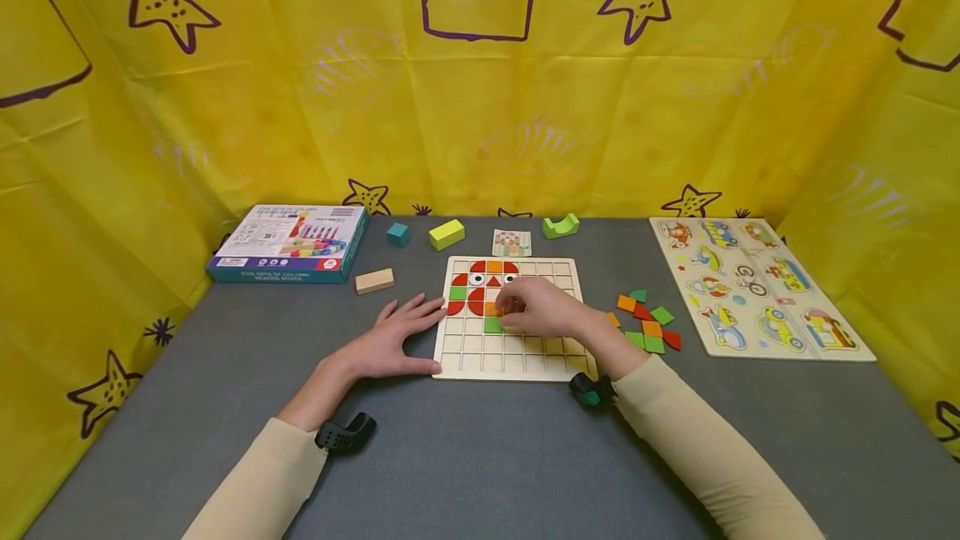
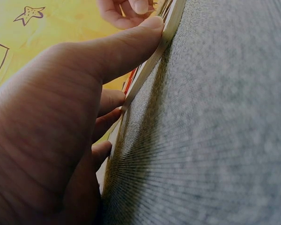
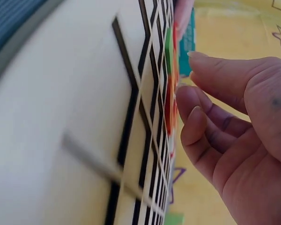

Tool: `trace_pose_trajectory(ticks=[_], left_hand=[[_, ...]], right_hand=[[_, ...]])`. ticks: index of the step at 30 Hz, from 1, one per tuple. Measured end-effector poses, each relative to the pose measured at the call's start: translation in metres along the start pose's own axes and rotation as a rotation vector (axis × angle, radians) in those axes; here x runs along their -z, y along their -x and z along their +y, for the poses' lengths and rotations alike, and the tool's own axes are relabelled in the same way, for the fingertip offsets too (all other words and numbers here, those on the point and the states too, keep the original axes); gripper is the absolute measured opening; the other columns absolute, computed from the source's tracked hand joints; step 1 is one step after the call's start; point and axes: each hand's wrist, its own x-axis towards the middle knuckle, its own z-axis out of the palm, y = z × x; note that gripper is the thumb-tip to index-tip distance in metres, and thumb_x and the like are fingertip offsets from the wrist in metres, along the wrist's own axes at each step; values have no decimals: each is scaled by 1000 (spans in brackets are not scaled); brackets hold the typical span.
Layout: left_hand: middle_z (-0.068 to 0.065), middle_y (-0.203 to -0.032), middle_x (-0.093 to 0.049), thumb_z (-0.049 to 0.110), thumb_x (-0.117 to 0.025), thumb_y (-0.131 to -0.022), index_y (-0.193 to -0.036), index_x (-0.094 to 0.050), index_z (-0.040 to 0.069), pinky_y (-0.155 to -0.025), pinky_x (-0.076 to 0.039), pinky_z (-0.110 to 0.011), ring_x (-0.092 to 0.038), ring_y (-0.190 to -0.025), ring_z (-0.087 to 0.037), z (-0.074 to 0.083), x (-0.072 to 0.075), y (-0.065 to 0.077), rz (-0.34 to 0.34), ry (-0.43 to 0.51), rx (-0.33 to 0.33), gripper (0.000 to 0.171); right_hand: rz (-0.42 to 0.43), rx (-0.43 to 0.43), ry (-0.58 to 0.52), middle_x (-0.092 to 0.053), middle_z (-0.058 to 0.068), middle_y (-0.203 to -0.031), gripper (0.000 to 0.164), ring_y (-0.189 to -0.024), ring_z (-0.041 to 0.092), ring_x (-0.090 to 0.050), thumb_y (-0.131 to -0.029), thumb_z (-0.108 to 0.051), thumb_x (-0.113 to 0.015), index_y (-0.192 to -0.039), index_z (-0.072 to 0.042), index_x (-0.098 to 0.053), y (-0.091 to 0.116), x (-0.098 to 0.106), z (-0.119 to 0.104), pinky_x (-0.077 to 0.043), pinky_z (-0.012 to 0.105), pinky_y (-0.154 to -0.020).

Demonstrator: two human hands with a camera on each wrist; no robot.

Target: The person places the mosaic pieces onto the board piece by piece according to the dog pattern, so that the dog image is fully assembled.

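A wooden grid board [image 1: 465, 363] lies flat on the table, part filled with red, orange, green and eye-marked tiles at its upper left. My left hand [image 1: 390, 340] is spread along its left edge, thumb by the near corner and fingertips at the side. Over the middle of the board, my right hand [image 1: 543, 307] bends its fingers down beside an orange tile [image 1: 491, 307] and a green tile [image 1: 492, 325]. In the right wrist view, thumb and forefinger stand slightly apart close to the board, with no tile showing between them. The hand hides part of the pattern.
Loose tiles [image 1: 652, 328] lie right of the board. A pattern card [image 1: 512, 243], green arch block [image 1: 561, 227], yellow block [image 1: 447, 234], teal cube [image 1: 398, 234] and plain wooden block [image 1: 374, 281] sit behind and left. A toy box [image 1: 288, 244] is far left, a picture puzzle [image 1: 757, 290] right.
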Motion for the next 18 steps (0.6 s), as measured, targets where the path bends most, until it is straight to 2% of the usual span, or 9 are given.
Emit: trace_pose_trajectory(ticks=[5,11,18], left_hand=[[-4,-166,-23,55,-74,-86,-158,-37,13,-115,3,-64,-7,-153,-35,0,-1,0,11,6,-8,91],[-3,-167,-21,56,-74,-86,-159,-35,14,-116,3,-63,-6,-153,-33,0,-1,0,1,-5,0,92],[-1,-167,-20,57,-73,-85,-159,-35,16,-116,3,-61,-5,-153,-32,0,-1,0,-4,-7,15,93]], right_hand=[[21,-49,-25,-66,-4,-89,10,-81,15,-59,-91,-11,-76,-101,-8,-74,13,9,12,-51,33,-75],[50,-86,-37,-66,-1,-92,17,-83,16,-60,-92,-11,-74,-109,-6,-72,33,21,27,-52,35,-75],[60,-125,-48,-65,0,-91,19,-82,17,-60,-91,-9,-75,-109,-3,-70,62,34,42,-52,36,-75]])
